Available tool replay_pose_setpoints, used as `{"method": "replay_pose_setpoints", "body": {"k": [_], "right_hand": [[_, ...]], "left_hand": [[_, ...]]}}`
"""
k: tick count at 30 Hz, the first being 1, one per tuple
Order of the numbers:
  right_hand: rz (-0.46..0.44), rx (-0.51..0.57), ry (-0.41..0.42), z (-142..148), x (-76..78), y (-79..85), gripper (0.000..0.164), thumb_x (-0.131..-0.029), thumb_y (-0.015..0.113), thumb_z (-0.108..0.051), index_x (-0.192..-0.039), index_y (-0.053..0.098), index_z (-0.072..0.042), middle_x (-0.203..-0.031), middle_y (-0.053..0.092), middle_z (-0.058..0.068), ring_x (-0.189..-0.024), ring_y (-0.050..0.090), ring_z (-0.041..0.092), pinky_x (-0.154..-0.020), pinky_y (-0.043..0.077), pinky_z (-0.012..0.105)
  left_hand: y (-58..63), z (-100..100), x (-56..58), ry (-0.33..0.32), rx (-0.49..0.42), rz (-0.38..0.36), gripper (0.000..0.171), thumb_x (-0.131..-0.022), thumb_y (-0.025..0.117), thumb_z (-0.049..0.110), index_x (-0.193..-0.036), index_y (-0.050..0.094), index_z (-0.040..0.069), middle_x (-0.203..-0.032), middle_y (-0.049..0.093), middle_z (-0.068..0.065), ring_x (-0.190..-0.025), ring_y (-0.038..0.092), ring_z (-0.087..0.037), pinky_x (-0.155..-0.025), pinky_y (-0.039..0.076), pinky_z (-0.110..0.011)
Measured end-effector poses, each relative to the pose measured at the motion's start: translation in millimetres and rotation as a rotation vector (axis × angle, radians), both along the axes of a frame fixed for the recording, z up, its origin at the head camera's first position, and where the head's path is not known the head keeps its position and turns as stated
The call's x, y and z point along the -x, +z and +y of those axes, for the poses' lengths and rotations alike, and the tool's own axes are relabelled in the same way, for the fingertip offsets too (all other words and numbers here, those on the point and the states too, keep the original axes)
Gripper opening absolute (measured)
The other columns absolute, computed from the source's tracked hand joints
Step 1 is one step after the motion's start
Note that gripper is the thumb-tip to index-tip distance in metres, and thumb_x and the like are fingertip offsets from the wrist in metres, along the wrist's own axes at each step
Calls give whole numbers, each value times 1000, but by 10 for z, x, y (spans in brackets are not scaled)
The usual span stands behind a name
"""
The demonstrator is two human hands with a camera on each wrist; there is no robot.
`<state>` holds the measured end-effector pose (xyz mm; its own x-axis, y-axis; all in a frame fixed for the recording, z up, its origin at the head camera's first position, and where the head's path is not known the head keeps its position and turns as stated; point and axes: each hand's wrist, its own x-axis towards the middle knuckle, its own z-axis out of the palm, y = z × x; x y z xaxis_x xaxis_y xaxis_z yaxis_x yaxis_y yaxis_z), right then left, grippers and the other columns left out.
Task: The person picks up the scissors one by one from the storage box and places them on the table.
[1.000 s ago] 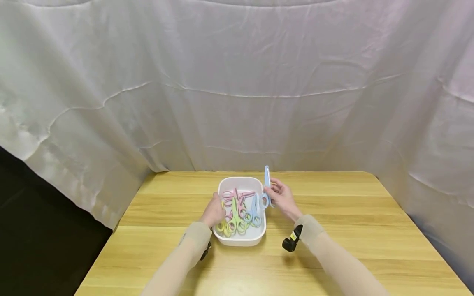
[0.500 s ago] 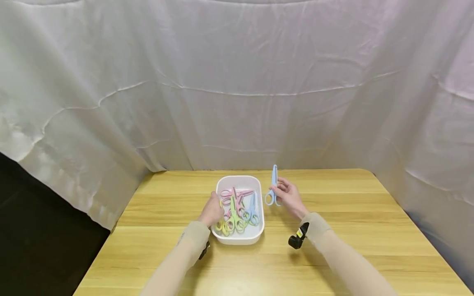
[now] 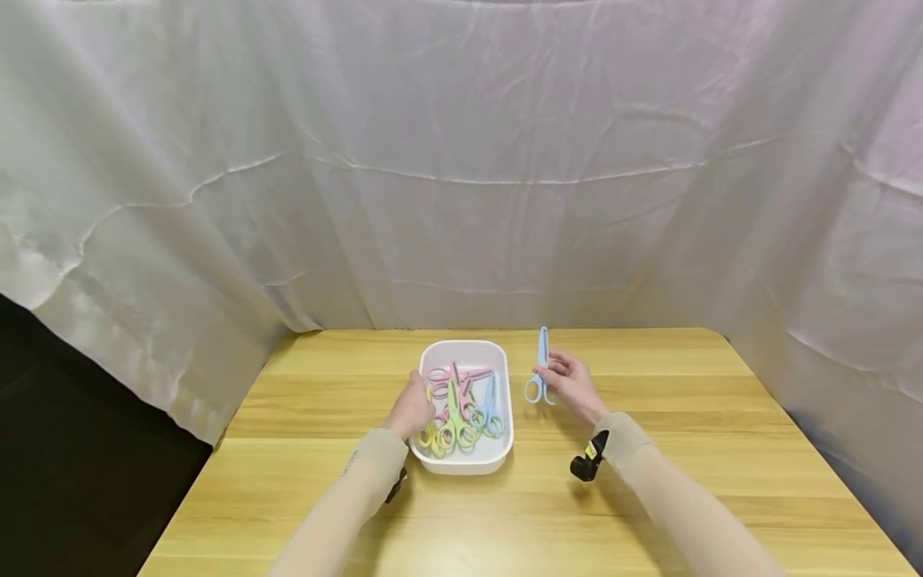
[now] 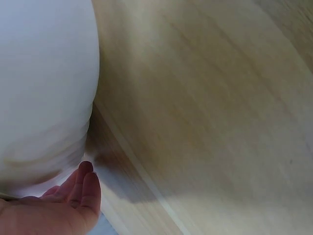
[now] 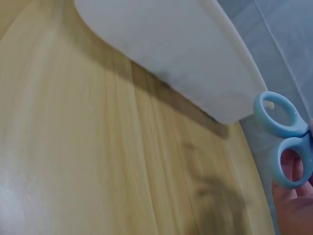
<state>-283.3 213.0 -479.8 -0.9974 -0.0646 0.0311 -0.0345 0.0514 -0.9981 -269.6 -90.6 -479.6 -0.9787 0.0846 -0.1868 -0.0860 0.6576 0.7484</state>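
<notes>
A white plastic box stands on the table with several pink, yellow, green and blue scissors lying jumbled inside. My left hand holds the box by its left wall; in the left wrist view its fingers lie against the outside. To the right of the box, my right hand pinches blue scissors near the pivot, blades together and pointing up, finger loops below. The right wrist view shows the scissors' loops above the table, with part of the hand cut off by the frame's edge.
The wooden table extends on both sides of the box. A pale grey curtain hangs along its back and sides. Dark material shows at the far left. A black wrist camera sits below the right wrist.
My right hand has carried the blue scissors to the right, away from the box's right rim. The left hand stays at the box; the whole view has shifted slightly.
</notes>
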Motion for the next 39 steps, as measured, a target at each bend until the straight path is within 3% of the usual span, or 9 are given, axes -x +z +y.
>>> {"method": "replay_pose_setpoints", "body": {"k": [6,17,26,34,39], "right_hand": [[-32,-73,1,68,39,-71,53,-96,63,-4,-142,43,11,-93,72,-8,-78,66,0,-71,54,16],[-134,-227,-5,209,90,-149,53,-94,66,-9,-140,48,10,-110,74,17,-81,67,5,-75,56,20],[-184,-295,-29,220,94,-197,54,-95,67,-13,-140,49,10,-119,70,22,-85,65,6,-78,55,21],[-219,-321,-11,264,77,-235,54,-93,69,-12,-138,50,10,-99,74,9,-80,65,9,-74,54,23],[-207,-353,-2,262,86,-252,50,-93,70,-14,-134,54,11,-96,74,7,-80,63,7,-74,53,21]], "left_hand": [[-1,-10,-23,9,-2,-11,81,-89,54,-9,-156,8,-6,-124,55,-29,-87,61,-27,-69,58,-33],[-30,2,-2,-8,-7,8,78,-88,54,-9,-154,13,-7,-113,58,-25,-82,61,-26,-63,58,-32],[8,6,1,-9,14,18,78,-90,54,-7,-155,11,-8,-120,57,-28,-84,61,-26,-65,58,-31],[5,-2,32,-8,25,10,77,-90,55,-7,-155,13,-6,-118,57,-27,-82,61,-26,-62,58,-31],[10,-13,24,-15,32,12,79,-90,54,-7,-155,11,-7,-127,55,-29,-90,62,-27,-71,59,-32]]}}
